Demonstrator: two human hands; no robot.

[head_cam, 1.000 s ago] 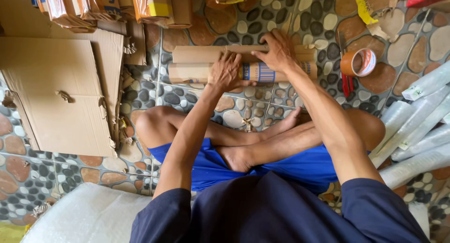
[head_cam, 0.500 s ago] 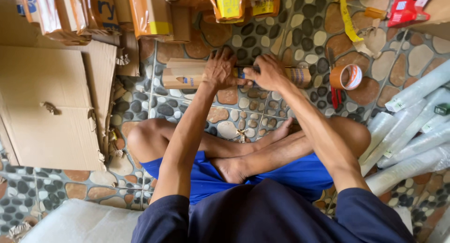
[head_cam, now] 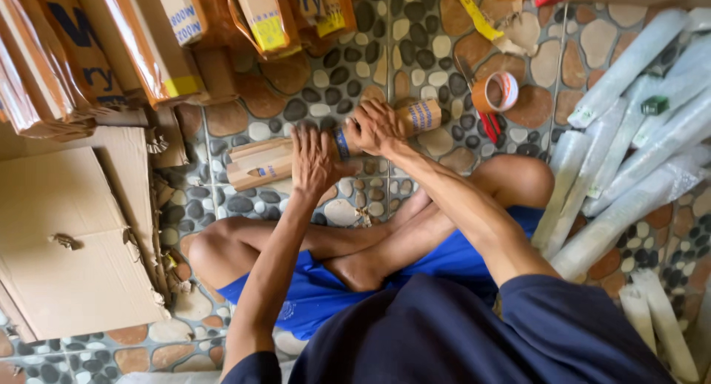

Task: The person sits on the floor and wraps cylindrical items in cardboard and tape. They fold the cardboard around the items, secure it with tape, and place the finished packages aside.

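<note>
Blue shorts (head_cam: 326, 295) and crossed bare legs fill the lower middle of the frame, nearest the camera, on a pebble-patterned floor (head_cam: 415, 43). Just above the knees, at the centre, both hands rest on a long brown cardboard package (head_cam: 259, 162) that lies across the floor, tilted so its right end sits higher in the frame. The left hand (head_cam: 315, 162) lies flat on its middle, fingers spread and open. The right hand (head_cam: 376, 126) curls over the package's right part, beside a blue band (head_cam: 341, 142); it seems to grip it, though the fingers hide the underside. Half a second ago the package lay nearly level and both hands sat higher up the frame; now its left end has dropped and the hands have drawn closer together.

At the lower left lies a flattened cardboard sheet (head_cam: 67, 243). Right of the hands, a roll of brown tape (head_cam: 495, 92) sits near a red-handled tool (head_cam: 491, 125). Along the right edge lie long white wrapped tubes (head_cam: 629, 184). Farthest off, across the upper left, stand taped brown boxes (head_cam: 148, 36).
</note>
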